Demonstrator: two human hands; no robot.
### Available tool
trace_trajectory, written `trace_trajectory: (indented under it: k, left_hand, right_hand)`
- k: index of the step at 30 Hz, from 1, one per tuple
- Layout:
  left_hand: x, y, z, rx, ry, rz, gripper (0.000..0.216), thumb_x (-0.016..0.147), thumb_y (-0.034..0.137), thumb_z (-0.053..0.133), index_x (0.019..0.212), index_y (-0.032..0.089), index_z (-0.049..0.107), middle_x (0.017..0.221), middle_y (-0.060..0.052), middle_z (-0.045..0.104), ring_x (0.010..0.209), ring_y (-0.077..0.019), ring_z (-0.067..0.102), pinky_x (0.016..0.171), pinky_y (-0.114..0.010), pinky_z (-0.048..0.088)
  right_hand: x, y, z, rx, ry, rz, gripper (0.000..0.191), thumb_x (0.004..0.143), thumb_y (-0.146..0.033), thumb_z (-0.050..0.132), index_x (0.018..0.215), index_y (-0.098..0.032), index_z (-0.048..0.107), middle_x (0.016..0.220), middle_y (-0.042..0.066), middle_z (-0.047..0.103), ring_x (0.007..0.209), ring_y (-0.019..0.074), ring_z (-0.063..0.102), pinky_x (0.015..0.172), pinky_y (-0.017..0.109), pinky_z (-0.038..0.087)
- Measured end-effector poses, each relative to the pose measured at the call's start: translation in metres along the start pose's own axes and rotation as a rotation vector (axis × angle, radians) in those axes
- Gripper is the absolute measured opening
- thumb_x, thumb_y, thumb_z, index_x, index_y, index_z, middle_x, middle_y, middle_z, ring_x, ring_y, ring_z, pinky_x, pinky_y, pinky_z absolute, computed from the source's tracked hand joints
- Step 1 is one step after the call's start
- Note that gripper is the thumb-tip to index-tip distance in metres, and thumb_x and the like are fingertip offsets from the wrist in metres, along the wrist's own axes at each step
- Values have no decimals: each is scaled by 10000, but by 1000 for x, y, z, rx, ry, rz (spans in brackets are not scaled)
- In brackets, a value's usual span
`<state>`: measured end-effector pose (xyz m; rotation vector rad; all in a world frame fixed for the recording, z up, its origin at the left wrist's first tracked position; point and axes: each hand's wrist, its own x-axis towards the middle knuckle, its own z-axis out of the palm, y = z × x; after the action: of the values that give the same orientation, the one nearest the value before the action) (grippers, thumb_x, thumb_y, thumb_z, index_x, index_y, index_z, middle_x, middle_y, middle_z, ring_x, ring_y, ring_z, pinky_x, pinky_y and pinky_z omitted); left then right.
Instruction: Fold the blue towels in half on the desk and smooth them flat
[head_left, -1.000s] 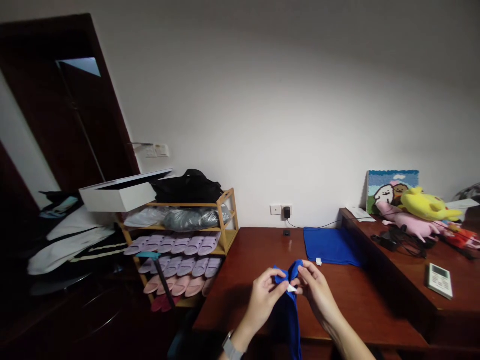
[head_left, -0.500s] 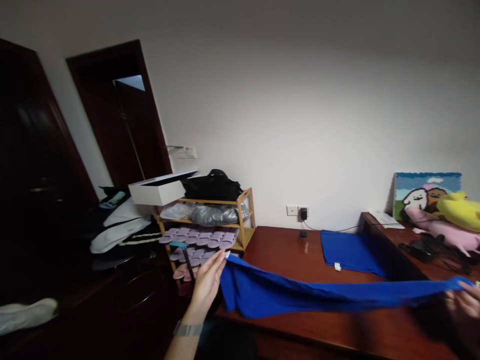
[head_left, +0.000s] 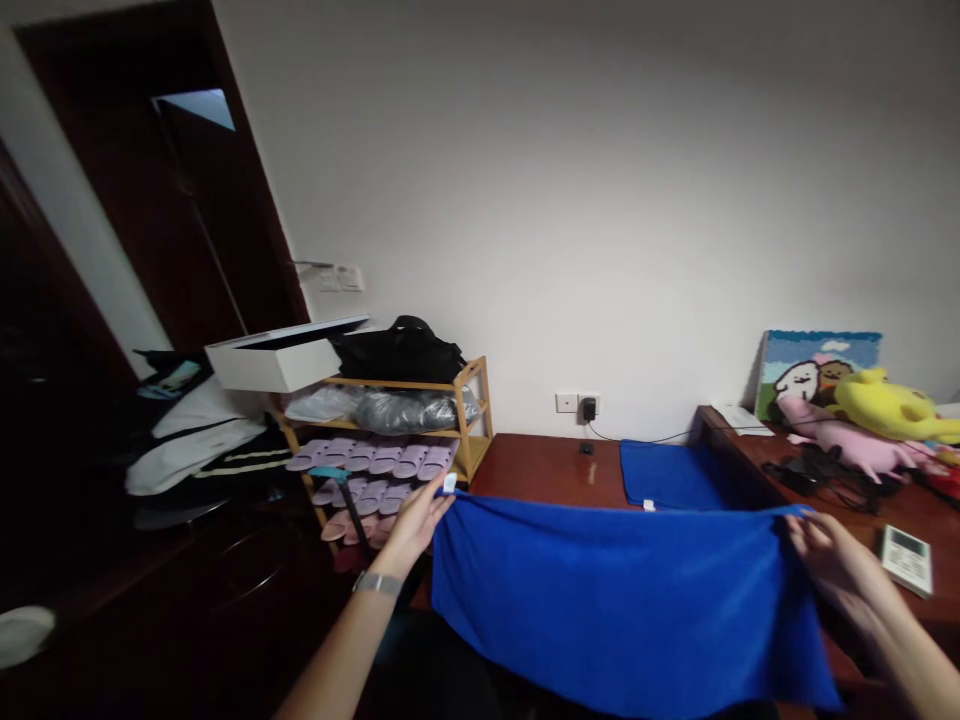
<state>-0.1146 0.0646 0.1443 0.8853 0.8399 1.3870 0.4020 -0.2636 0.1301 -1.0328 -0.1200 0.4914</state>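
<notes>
A blue towel (head_left: pixel 622 600) hangs stretched between my two hands, its top edge nearly level and its lower part draping down. My left hand (head_left: pixel 414 518) pinches the upper left corner, where a small white tag (head_left: pixel 449 483) sticks up. At the upper right corner, my right hand (head_left: pixel 829 555) is closed on the cloth. Behind it, a second blue towel (head_left: pixel 671 472) lies flat and folded on the reddish-brown wooden desk (head_left: pixel 540 465), with a white tag at its near edge.
Left of the desk stands a wooden shoe rack (head_left: pixel 472 430) with slippers, a black bag (head_left: pixel 401 352) and an open white box (head_left: pixel 277 365). On the raised right surface are plush toys (head_left: pixel 885 405), a dog picture (head_left: pixel 821 365), black cables (head_left: pixel 817 485) and a white device with a screen (head_left: pixel 906 560).
The towel has gone from a narrow, bunched strip to a broad hanging sheet. My right hand has come inward and slightly up. The view has shifted right.
</notes>
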Motion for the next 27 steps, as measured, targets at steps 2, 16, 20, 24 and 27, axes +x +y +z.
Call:
trace_trajectory:
  k: [2, 16, 20, 24, 27]
  left_hand:
    - [20, 8, 24, -29, 7, 41, 318, 600, 279, 931, 774, 165, 691, 708, -7, 728, 698, -153, 707, 750, -310, 600]
    - [-32, -46, -40, 164, 56, 58, 519, 371, 417, 980, 670, 178, 630, 719, 11, 688, 712, -164, 689, 666, -246, 576]
    - [-45, -110, -90, 436, -35, -94, 558, 360, 602, 935, 575, 172, 652, 642, 14, 625, 696, -191, 665, 700, -307, 597]
    - [-40, -141, -122, 654, -79, -63, 609, 360, 742, 865, 486, 203, 611, 558, 27, 568, 618, -206, 627, 656, -357, 601]
    - [-33, -150, -136, 785, -89, -13, 642, 382, 819, 805, 559, 215, 675, 645, -3, 643, 617, -236, 657, 619, -362, 591]
  right_hand:
    - [13, -8, 28, 31, 39, 82, 111, 692, -75, 635, 669, -181, 615, 712, 36, 630, 606, 113, 644, 532, 159, 556]
    - [-9, 60, -61, -119, 3, 21, 450, 464, -417, 891, 827, -203, 733, 720, 34, 687, 605, 150, 633, 524, 220, 549]
    - [-21, 132, -100, -294, -14, 196, 456, 368, -500, 877, 696, -223, 724, 570, 27, 631, 519, 210, 630, 486, 319, 525]
    - [-17, 169, -117, -428, -97, 224, 380, 363, -522, 828, 563, -262, 636, 447, -29, 505, 382, 189, 530, 409, 329, 429]
    - [-10, 176, -126, -523, -168, 196, 377, 407, -540, 794, 526, -262, 568, 424, -53, 430, 353, 153, 457, 393, 298, 374]
